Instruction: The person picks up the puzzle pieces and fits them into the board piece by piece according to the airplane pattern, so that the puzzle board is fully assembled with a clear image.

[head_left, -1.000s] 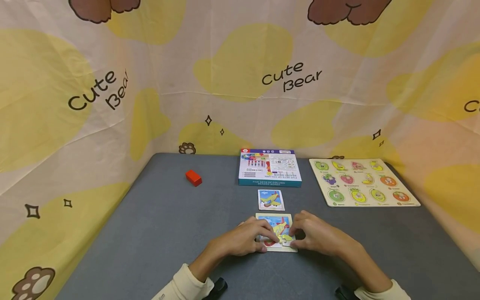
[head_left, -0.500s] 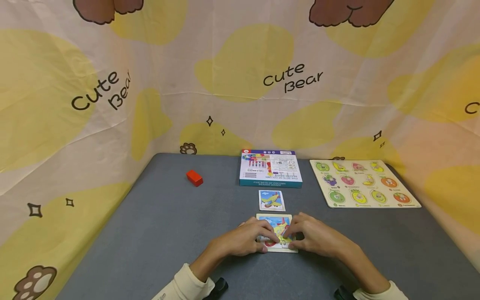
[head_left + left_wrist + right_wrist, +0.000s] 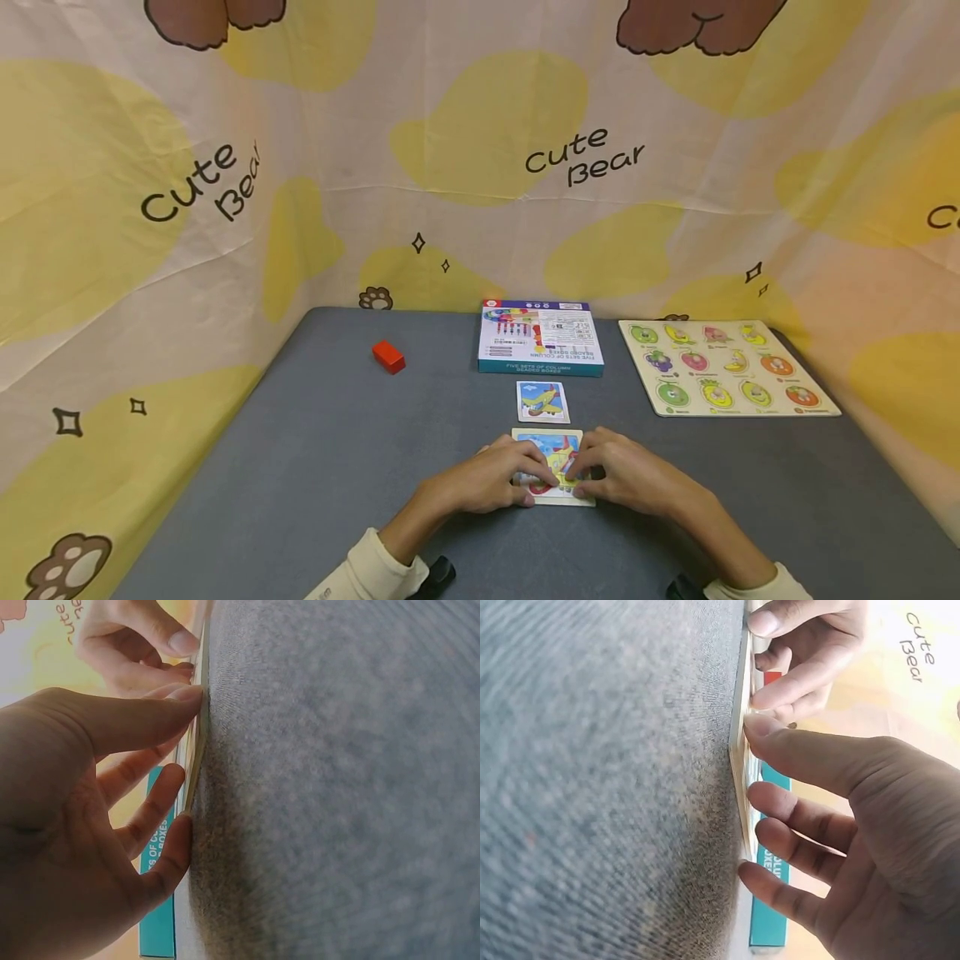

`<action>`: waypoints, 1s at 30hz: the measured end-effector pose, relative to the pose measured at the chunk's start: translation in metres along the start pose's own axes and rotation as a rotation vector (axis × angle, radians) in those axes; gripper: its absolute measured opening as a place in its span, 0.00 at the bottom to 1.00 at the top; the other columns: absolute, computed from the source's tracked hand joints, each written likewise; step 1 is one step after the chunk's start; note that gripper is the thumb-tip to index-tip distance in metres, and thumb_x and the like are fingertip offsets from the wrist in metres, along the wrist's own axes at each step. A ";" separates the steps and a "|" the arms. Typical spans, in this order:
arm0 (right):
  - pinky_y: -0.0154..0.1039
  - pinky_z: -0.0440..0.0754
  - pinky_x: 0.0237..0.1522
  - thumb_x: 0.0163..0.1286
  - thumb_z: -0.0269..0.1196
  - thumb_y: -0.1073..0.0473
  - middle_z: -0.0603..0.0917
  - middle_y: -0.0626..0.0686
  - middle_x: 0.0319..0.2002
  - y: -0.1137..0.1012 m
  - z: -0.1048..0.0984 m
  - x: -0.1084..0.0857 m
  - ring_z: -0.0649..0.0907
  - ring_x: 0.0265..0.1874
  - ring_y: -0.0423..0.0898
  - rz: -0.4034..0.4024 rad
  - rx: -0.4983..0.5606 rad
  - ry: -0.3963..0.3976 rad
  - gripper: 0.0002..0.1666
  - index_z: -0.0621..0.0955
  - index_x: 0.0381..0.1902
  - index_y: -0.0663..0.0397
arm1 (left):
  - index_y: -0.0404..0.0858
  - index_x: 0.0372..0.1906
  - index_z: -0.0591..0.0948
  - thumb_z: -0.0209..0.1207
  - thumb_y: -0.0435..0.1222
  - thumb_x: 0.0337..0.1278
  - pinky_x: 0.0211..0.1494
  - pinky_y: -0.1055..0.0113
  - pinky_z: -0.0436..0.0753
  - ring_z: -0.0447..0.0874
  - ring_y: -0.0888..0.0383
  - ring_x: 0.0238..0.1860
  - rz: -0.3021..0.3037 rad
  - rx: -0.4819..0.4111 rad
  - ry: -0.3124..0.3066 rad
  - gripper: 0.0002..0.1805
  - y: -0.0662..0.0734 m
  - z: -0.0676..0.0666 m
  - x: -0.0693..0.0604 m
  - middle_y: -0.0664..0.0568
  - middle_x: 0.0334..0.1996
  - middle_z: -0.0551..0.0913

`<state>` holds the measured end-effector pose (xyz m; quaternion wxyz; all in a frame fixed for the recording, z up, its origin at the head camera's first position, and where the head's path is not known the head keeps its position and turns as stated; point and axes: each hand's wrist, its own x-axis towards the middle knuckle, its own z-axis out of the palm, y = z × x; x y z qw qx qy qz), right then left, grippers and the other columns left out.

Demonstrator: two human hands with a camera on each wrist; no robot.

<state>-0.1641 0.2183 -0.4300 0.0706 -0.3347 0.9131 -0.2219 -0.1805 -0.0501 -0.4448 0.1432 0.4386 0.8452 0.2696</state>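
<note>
A small wooden jigsaw puzzle (image 3: pixel 551 442) with a yellow airplane picture lies on the grey table between both hands. My left hand (image 3: pixel 498 475) holds its left side, the thumb at the front edge and a fingertip on the picture. On the other side my right hand (image 3: pixel 626 467) grips the lower right part, thumb at the front corner, bent fingers pressing on the pieces there. The left wrist view shows the thin board edge (image 3: pixel 198 746) under the left thumb and fingers. In the right wrist view the right thumb (image 3: pixel 765 726) touches the board's edge. Fingers hide part of the picture.
Just behind the puzzle lies a matching airplane picture card (image 3: pixel 542 402). Farther back are a flat toy box (image 3: pixel 540 337) and, to the right, a fruit puzzle board (image 3: pixel 727 367). A red block (image 3: pixel 388 357) sits at the back left. Printed cloth walls (image 3: pixel 480 150) enclose the table.
My right fingertips have shifted left, from the puzzle's right edge onto the lower right pieces. A piece there that stood slightly askew now lies more even. The left hand stays put.
</note>
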 end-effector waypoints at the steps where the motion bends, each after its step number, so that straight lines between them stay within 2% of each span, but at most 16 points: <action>1: 0.41 0.80 0.48 0.68 0.75 0.51 0.82 0.35 0.42 0.000 0.000 0.000 0.77 0.45 0.35 0.000 0.001 0.004 0.06 0.92 0.43 0.37 | 0.52 0.59 0.89 0.69 0.35 0.67 0.61 0.62 0.71 0.72 0.63 0.57 -0.006 0.005 0.000 0.18 0.001 0.000 0.000 0.63 0.56 0.83; 4: 0.42 0.80 0.49 0.67 0.76 0.51 0.83 0.35 0.42 0.001 0.001 0.001 0.77 0.45 0.35 0.007 0.010 0.012 0.08 0.91 0.44 0.38 | 0.53 0.59 0.89 0.70 0.36 0.66 0.63 0.64 0.70 0.71 0.65 0.57 -0.038 0.006 -0.009 0.19 0.007 -0.004 0.000 0.64 0.56 0.83; 7: 0.42 0.80 0.49 0.66 0.77 0.51 0.83 0.35 0.42 0.001 0.002 0.002 0.77 0.44 0.35 0.018 0.027 0.016 0.10 0.91 0.45 0.37 | 0.58 0.62 0.87 0.70 0.39 0.68 0.60 0.65 0.70 0.69 0.65 0.56 -0.070 0.018 -0.033 0.21 0.011 -0.004 -0.001 0.65 0.56 0.81; 11: 0.41 0.80 0.48 0.66 0.77 0.50 0.83 0.36 0.40 0.004 0.002 0.003 0.78 0.43 0.35 0.024 0.064 0.018 0.10 0.91 0.45 0.38 | 0.65 0.69 0.82 0.68 0.44 0.70 0.55 0.65 0.70 0.65 0.65 0.52 -0.106 0.046 -0.065 0.25 0.017 -0.002 -0.003 0.65 0.57 0.77; 14: 0.39 0.79 0.46 0.67 0.76 0.51 0.82 0.37 0.40 0.007 0.002 0.002 0.78 0.41 0.35 0.023 0.106 0.011 0.10 0.90 0.45 0.38 | 0.68 0.71 0.79 0.67 0.46 0.71 0.55 0.64 0.70 0.63 0.65 0.51 -0.111 0.076 -0.067 0.27 0.018 0.001 -0.004 0.65 0.57 0.75; 20: 0.36 0.77 0.41 0.68 0.75 0.55 0.80 0.37 0.35 0.017 0.000 -0.001 0.77 0.36 0.35 0.062 0.168 0.014 0.11 0.90 0.48 0.44 | 0.69 0.73 0.77 0.65 0.48 0.73 0.58 0.64 0.69 0.63 0.64 0.53 -0.127 0.078 -0.080 0.28 0.018 0.002 -0.003 0.65 0.58 0.73; 24: 0.35 0.74 0.37 0.68 0.75 0.52 0.78 0.38 0.33 0.018 0.000 -0.002 0.75 0.34 0.35 0.109 0.180 -0.005 0.13 0.90 0.49 0.44 | 0.70 0.73 0.76 0.65 0.48 0.73 0.58 0.64 0.69 0.63 0.64 0.54 -0.137 0.074 -0.084 0.28 0.020 0.003 -0.004 0.65 0.58 0.73; 30: 0.35 0.75 0.38 0.70 0.73 0.47 0.79 0.38 0.34 0.019 -0.013 -0.006 0.75 0.35 0.35 0.141 0.126 -0.014 0.16 0.89 0.51 0.45 | 0.62 0.73 0.79 0.66 0.46 0.72 0.58 0.62 0.72 0.69 0.63 0.57 -0.131 0.060 -0.028 0.27 0.017 0.002 -0.002 0.64 0.60 0.79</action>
